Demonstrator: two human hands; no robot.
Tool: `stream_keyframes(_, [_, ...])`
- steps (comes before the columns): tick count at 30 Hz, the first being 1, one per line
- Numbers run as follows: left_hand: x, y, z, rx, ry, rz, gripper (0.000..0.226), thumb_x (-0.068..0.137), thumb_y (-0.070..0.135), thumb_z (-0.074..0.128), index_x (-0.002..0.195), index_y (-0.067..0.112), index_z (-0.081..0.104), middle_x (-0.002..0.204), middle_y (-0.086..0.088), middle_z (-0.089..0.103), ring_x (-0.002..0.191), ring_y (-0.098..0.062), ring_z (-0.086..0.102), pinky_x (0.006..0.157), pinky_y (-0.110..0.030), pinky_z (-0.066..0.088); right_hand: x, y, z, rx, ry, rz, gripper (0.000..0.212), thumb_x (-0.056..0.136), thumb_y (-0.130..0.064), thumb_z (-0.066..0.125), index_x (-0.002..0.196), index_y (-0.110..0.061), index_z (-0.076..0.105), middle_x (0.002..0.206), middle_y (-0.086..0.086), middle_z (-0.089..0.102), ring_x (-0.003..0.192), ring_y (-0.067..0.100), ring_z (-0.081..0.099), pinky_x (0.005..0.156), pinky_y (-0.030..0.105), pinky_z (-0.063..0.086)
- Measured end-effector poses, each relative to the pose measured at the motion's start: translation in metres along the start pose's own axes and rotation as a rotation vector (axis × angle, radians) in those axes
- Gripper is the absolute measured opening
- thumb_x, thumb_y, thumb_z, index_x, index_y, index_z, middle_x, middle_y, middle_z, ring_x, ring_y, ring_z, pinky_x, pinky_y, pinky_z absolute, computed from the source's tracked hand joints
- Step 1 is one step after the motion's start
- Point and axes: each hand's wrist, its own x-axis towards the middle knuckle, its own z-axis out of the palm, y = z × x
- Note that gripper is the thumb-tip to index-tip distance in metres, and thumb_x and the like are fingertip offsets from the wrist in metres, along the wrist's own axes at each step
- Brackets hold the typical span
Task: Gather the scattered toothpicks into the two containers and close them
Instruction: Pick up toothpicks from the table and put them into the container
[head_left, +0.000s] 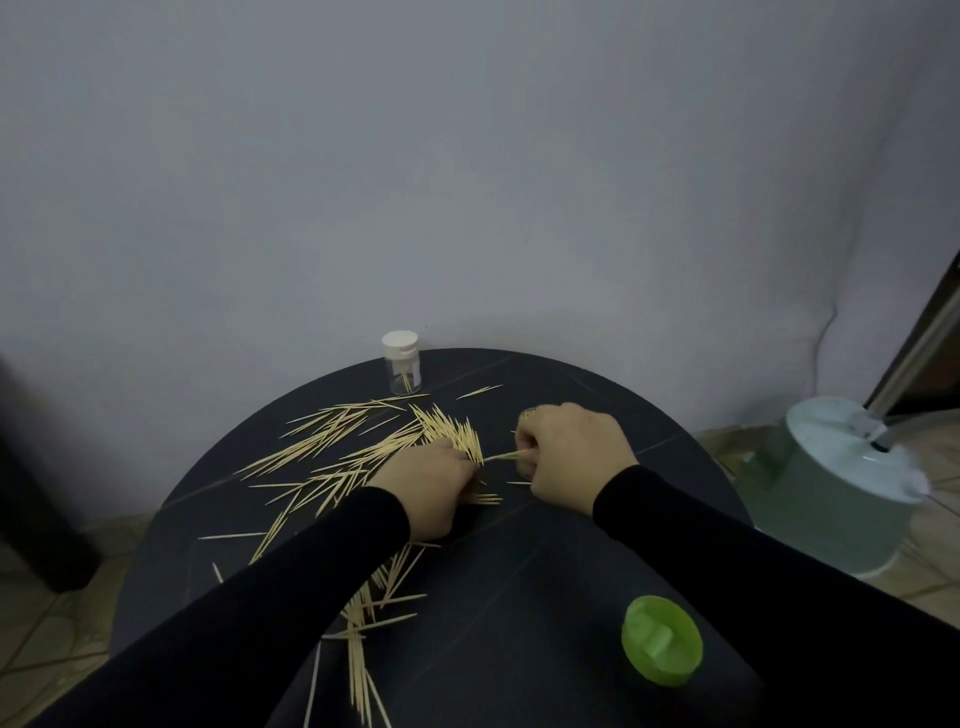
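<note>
Several pale wooden toothpicks (332, 457) lie scattered over the left and middle of a round black table (597, 561). My left hand (428, 488) is closed around a fanned bunch of toothpicks (452, 428) that sticks up and away from it. My right hand (569, 449) is closed too, pinching a few toothpicks (506, 456) that point toward the left hand. A clear container with a white lid (401, 368) stands upright at the table's far edge, a few toothpicks inside. A green-lidded container (661, 644) stands at the near right, its lid on.
More toothpicks (363, 639) lie near the front edge under my left sleeve. A pale green bucket-like object (831, 499) sits on the floor to the right of the table. A grey wall rises behind.
</note>
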Motion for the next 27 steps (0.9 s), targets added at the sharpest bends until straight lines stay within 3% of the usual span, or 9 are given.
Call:
stream_keyframes(3, [0.006,-0.004,-0.005,-0.116,0.024,-0.09,0.022,0.09,0.02,0.056,0.112,0.024,0.058,0.111,0.005,0.055,0.105,-0.014,0.05,0.092,-0.03,0.046,0.004,0.008,0.002,0.142,0.031,0.086,0.005,0.088,-0.025,0.058,0.092,-0.029,0.06,0.096,-0.01,0.056,0.088,0.011,0.053,0.072,0.026,0.042])
stream_keyframes(7, [0.015,-0.009,-0.015,-0.388,0.138,-0.215,0.007,0.095,0.022,0.053,0.098,0.026,0.058,0.098,0.008,0.057,0.09,-0.007,0.053,0.084,-0.025,0.045,0.01,0.016,0.004,0.535,0.017,0.242,0.009,0.092,-0.02,0.056,0.093,-0.027,0.061,0.094,-0.011,0.055,0.086,0.011,0.055,0.07,0.024,0.043])
stream_keyframes(13, [0.036,0.002,-0.016,-0.983,0.455,-0.416,0.009,0.097,0.018,0.051,0.097,0.022,0.06,0.09,0.005,0.061,0.084,-0.008,0.057,0.072,-0.019,0.045,0.03,0.029,0.023,1.077,0.268,0.357,0.009,0.098,-0.02,0.051,0.102,-0.022,0.058,0.116,0.006,0.056,0.098,0.015,0.055,0.083,0.028,0.047])
stream_keyframes(15, [0.045,0.011,-0.021,-1.201,0.548,-0.45,0.012,0.097,0.019,0.05,0.102,0.019,0.061,0.089,0.001,0.063,0.081,-0.01,0.058,0.067,-0.017,0.047,0.035,0.033,0.03,1.161,0.299,0.38,0.01,0.098,-0.02,0.05,0.102,-0.024,0.058,0.116,0.006,0.057,0.097,0.014,0.055,0.078,0.025,0.046])
stream_keyframes(17, [0.053,0.02,-0.025,-1.371,0.602,-0.45,0.014,0.097,0.02,0.05,0.104,0.018,0.062,0.091,0.002,0.064,0.085,-0.01,0.059,0.073,-0.02,0.049,0.037,0.035,0.038,1.235,0.258,0.387,0.01,0.099,-0.02,0.049,0.1,-0.026,0.058,0.108,0.003,0.059,0.097,0.015,0.056,0.074,0.022,0.047])
stream_keyframes(19, [0.061,0.026,-0.027,-1.513,0.637,-0.428,0.012,0.097,0.018,0.052,0.099,0.019,0.063,0.088,0.004,0.064,0.087,-0.01,0.058,0.079,-0.023,0.048,0.038,0.036,0.044,1.287,0.199,0.388,0.011,0.099,-0.02,0.05,0.104,-0.024,0.059,0.1,-0.001,0.06,0.099,0.018,0.057,0.079,0.026,0.049])
stream_keyframes(21, [0.067,0.032,-0.028,-1.649,0.63,-0.413,0.012,0.097,0.015,0.052,0.097,0.019,0.063,0.085,0.005,0.063,0.082,-0.007,0.057,0.074,-0.018,0.047,0.04,0.036,0.048,1.309,0.157,0.396,0.015,0.099,-0.02,0.05,0.112,-0.019,0.059,0.1,-0.001,0.061,0.102,0.02,0.059,0.087,0.033,0.051])
stream_keyframes(24, [0.072,0.037,-0.024,-1.687,0.606,-0.398,0.014,0.097,0.015,0.053,0.105,0.014,0.063,0.088,0.005,0.063,0.079,-0.003,0.057,0.062,-0.01,0.047,0.041,0.037,0.05,1.329,0.126,0.379,0.02,0.099,-0.018,0.05,0.116,-0.014,0.06,0.1,0.001,0.064,0.099,0.019,0.062,0.09,0.034,0.052])
stream_keyframes(27, [0.074,0.039,-0.018,-1.679,0.605,-0.397,0.015,0.096,0.013,0.053,0.107,0.012,0.063,0.088,0.003,0.063,0.079,-0.004,0.057,0.06,-0.008,0.047,0.038,0.043,0.051,1.278,0.121,0.345,0.012,0.098,-0.018,0.053,0.104,-0.019,0.063,0.097,-0.001,0.065,0.095,0.016,0.061,0.087,0.032,0.051])
